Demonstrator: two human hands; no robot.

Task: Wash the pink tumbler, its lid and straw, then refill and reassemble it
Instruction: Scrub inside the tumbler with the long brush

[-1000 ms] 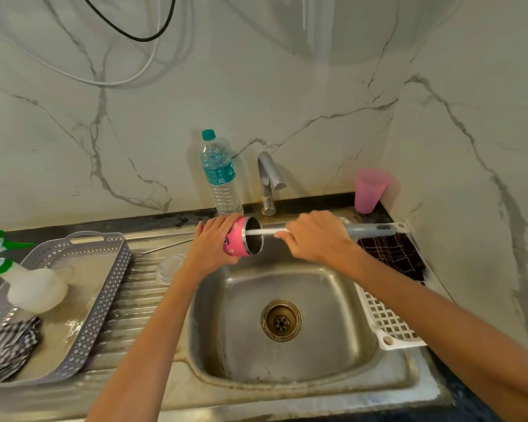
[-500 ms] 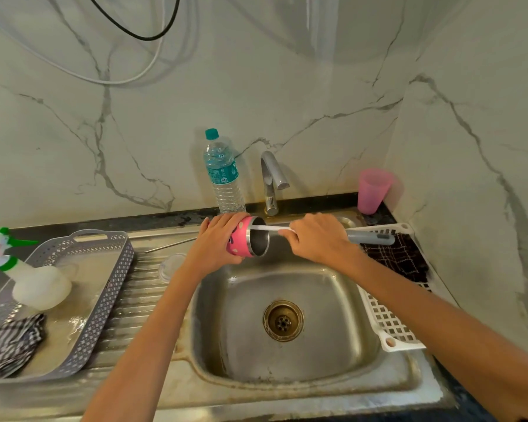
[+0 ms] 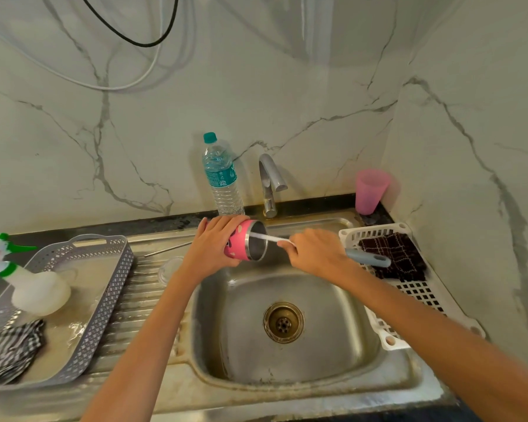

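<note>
Scrubbing out the inside of the pink tumbler (image 3: 240, 243) here. My left hand (image 3: 211, 251) has it tipped on its side over the back edge of the sink (image 3: 342, 354), mouth facing right, fingers (image 3: 223, 226) wrapped round the body. My right hand (image 3: 316, 252) is clamped on the bottle brush (image 3: 369, 259), gripping the handle near where the white shaft starts. The brush head is down inside the cup, so I can't see it.

How I'd do this bit well:
- **Grip:** hold the tumbler firmly, since a steel cup probably wants to spin against the bristles.
- **Brush motion:** twist the brush as well as pushing it in and out, so it reaches the bottom corner and not only the walls.
- **Shaft:** keep it off the rim, or it just scrapes.
- **Angle:** tilting the mouth slightly down should let any suds run into the sink instead of down my wrist.

I can't see any water coming from the tap (image 3: 270, 178), so I reckon the rinse comes after.

The thin metal straw (image 3: 168, 249) and what I take to be the clear lid (image 3: 169, 268) lie on the draining board (image 3: 141, 287) to the left, with neither in hand yet. The water bottle (image 3: 221, 178) standing behind the sink is probably for the refill.
</note>
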